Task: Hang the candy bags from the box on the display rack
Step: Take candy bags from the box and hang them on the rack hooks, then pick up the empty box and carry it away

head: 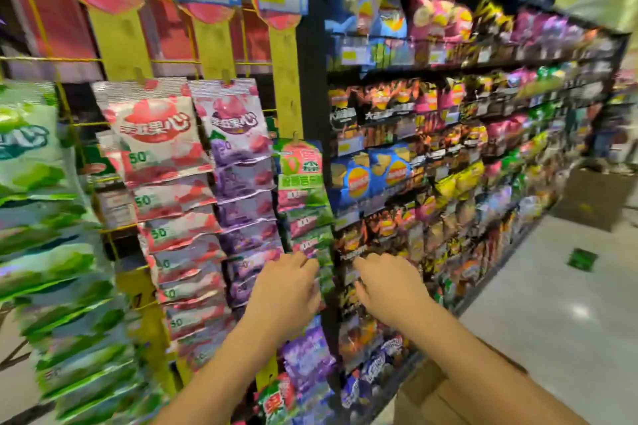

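We're at the green candy bags [303, 179] on the right edge of the yellow display rack [284, 79]. The left hand [286, 290] has its fingers curled against the lowest bag, grip hidden, so we can't tell if it's pinched; the right hand [388, 290] has its fingers loosely bent just beside it, nothing seen in them. Best bet: steady the strip with the left and hook the bag on square with the right — box [448, 390] sits low right.
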